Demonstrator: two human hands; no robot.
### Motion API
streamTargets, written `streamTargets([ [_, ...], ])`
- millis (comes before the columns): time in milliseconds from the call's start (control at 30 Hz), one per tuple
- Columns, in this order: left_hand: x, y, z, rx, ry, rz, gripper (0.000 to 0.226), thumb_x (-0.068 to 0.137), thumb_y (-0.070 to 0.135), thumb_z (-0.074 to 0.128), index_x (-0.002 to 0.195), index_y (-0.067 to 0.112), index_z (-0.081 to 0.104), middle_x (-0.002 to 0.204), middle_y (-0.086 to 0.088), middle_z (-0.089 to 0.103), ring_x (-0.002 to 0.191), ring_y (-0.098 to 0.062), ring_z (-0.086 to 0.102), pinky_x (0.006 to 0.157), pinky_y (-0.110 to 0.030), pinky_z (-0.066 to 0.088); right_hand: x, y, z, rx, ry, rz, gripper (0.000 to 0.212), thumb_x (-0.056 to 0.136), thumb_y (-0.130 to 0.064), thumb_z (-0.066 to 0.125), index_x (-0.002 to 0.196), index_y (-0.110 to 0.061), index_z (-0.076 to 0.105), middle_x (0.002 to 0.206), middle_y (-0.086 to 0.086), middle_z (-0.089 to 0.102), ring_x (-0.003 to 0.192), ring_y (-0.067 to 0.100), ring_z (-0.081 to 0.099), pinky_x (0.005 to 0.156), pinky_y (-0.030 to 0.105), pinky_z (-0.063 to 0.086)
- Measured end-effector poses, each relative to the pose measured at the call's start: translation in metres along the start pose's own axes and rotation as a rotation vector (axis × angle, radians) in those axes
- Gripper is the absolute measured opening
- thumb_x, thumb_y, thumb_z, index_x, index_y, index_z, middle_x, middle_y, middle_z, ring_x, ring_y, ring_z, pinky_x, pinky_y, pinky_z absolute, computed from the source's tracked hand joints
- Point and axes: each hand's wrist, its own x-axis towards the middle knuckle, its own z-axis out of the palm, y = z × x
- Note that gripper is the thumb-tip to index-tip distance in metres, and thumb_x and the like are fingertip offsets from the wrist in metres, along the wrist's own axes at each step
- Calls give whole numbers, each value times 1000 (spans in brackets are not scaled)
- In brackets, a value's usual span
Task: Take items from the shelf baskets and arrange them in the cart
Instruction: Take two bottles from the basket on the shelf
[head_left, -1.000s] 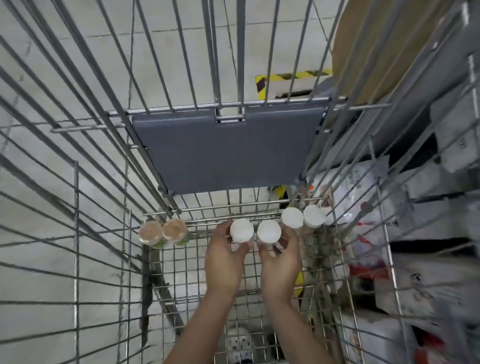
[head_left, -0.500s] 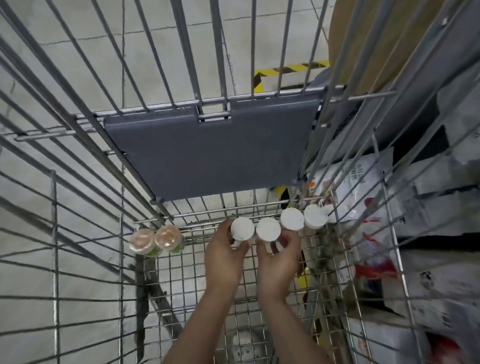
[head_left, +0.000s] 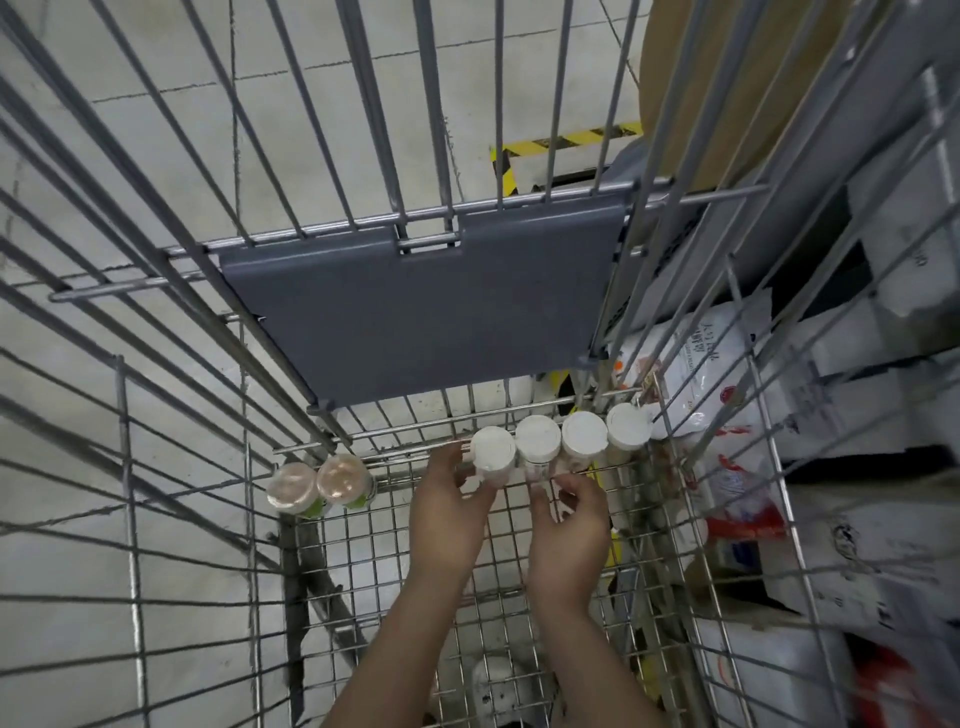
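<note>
Your left hand (head_left: 451, 512) is down inside the wire cart (head_left: 363, 545), fingers curled around the side of the leftmost white-capped bottle (head_left: 493, 450), gripping it where it stands upright on the mesh floor against the far wall. Left of that hand, well apart from it, two clear-lidded cups (head_left: 318, 483) stand side by side, touching each other, in the far left corner of the cart floor; their lower parts show green. Moving right, four white-capped bottles form a row along the far wall, caps touching or nearly so: the one you grip, a second bottle (head_left: 538, 437), a third bottle (head_left: 585, 433) and a fourth bottle (head_left: 627, 426) by the far right corner. Your right hand (head_left: 569, 530) sits just below the second and third bottles, fingertips (head_left: 540, 499) bent toward the base of the second one; whether they pinch it or only touch it cannot be told. Above the row, a grey plastic flap (head_left: 421, 317) hangs on the cart's far wall. Right of the cart, beyond its wire side, lie white printed bags (head_left: 711, 374) and cartons (head_left: 841, 561), blurred.
</note>
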Motion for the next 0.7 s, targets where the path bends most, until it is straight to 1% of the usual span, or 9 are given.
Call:
streamTargets([
  [67, -10, 1, -8, -5, -5, -15, 33, 85, 13, 68, 113, 23, 53, 97, 21, 57, 98, -9, 57, 77, -21, 42, -8, 2, -13, -46, -44, 7, 14, 88, -11, 65, 102, -14, 61, 103, -1, 62, 93, 15, 58, 72, 26, 41],
  [133, -26, 3, -18, -14, -24, -27, 28, 88, 11, 65, 108, 27, 52, 105, 11, 60, 102, -13, 58, 84, -24, 43, -19, 3, -27, -61, -96, -6, 15, 92, -12, 58, 107, -13, 61, 106, -2, 62, 97, 15, 58, 75, 26, 43],
  [267, -71, 0, -41, 47, -72, -41, 36, 92, 15, 60, 127, 11, 54, 125, -2, 58, 112, -17, 55, 93, -26, 43, -53, 0, -59, -91, -243, -63, 26, 96, -14, 51, 122, -15, 56, 118, -7, 58, 108, 9, 55, 87, 23, 41],
  [333, -101, -4, -53, 132, -75, -24, 41, 94, 18, 58, 133, 11, 51, 133, -2, 55, 115, -17, 55, 97, -27, 44, -74, -1, -77, -110, -318, -89, 31, 97, -14, 49, 127, -16, 53, 123, -10, 53, 111, 6, 51, 90, 21, 40],
  [433, -150, -9, -68, 209, -100, 44, 42, 96, 24, 54, 137, 17, 47, 140, 2, 50, 103, -4, 57, 85, -9, 40, -109, 0, -107, -182, -397, -167, 34, 97, -15, 51, 130, -17, 52, 120, -13, 51, 110, 5, 51, 89, 18, 37],
  [533, -202, -15, -83, 279, -136, 102, 44, 96, 26, 52, 139, 20, 44, 142, 2, 48, 121, -10, 51, 88, -14, 33, -148, 2, -144, -193, -534, -143, 32, 97, -13, 53, 128, -16, 54, 126, -6, 57, 113, 12, 56, 96, 27, 45],
  [600, -242, -16, -99, 309, -179, 154, 46, 96, 25, 51, 141, 19, 42, 141, 1, 49, 110, -4, 53, 81, -11, 30, -178, -2, -176, -187, -620, -125, 31, 97, -11, 53, 127, -12, 54, 129, 4, 57, 116, 18, 56, 103, 39, 44],
  [667, -287, -16, -119, 357, -226, 235, 47, 96, 22, 50, 142, 17, 40, 141, -1, 49, 99, 1, 54, 79, -10, 33, -211, -9, -214, -228, -657, -164, 33, 97, -13, 53, 130, -13, 53, 130, 2, 58, 117, 16, 56, 103, 37, 43],
  [700, -310, -17, -131, 382, -247, 282, 47, 96, 20, 50, 142, 17, 40, 141, 0, 48, 108, -3, 54, 84, -11, 33, -227, -12, -234, -242, -653, -196, 35, 97, -14, 53, 132, -14, 53, 129, -1, 58, 117, 13, 55, 101, 32, 44],
])
